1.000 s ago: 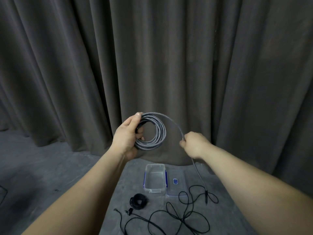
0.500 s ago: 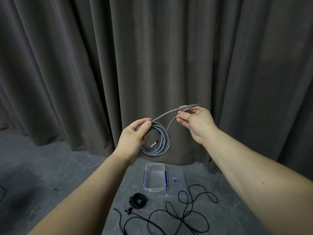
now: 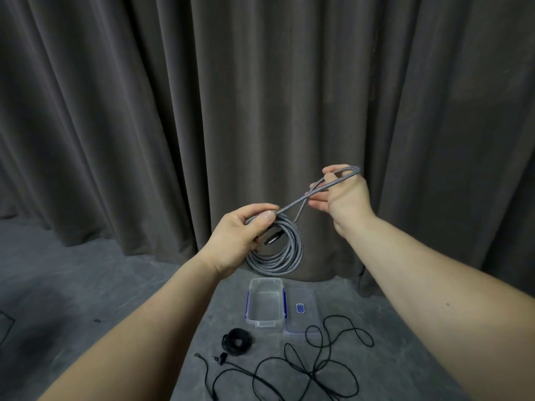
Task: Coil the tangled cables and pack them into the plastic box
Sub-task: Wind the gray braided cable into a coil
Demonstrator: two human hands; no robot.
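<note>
A: What does the room look like?

B: A dark grey-brown curtain fills the whole upper part of the frame, hanging in heavy folds down to a grey, rough floor that runs across the lower part.

A: And the hands?

B: Both are raised at mid-frame in front of the curtain. The left hand grips a grey braided cable wound into a round coil, thumb pressed over the top of the loops; a dark plug shows inside the ring. The right hand, up and to the right, pinches the loose tail of the same cable, which bends into a narrow loop over its fingers and runs back down to the coil.

A: Where is the box?

B: On the floor at lower centre, straight beneath the coil: a clear plastic box with blue clips, open. Its clear lid lies flat, touching the box's right side, with a small blue label on it.

A: Any other cables?

B: A small black coil sits just below the box's left corner. A long black cable sprawls in loose tangled loops across the bottom centre and right, one loop lying over the lid's near edge. At the far left edge a thin dark line lies on the floor; I cannot tell what it is.
</note>
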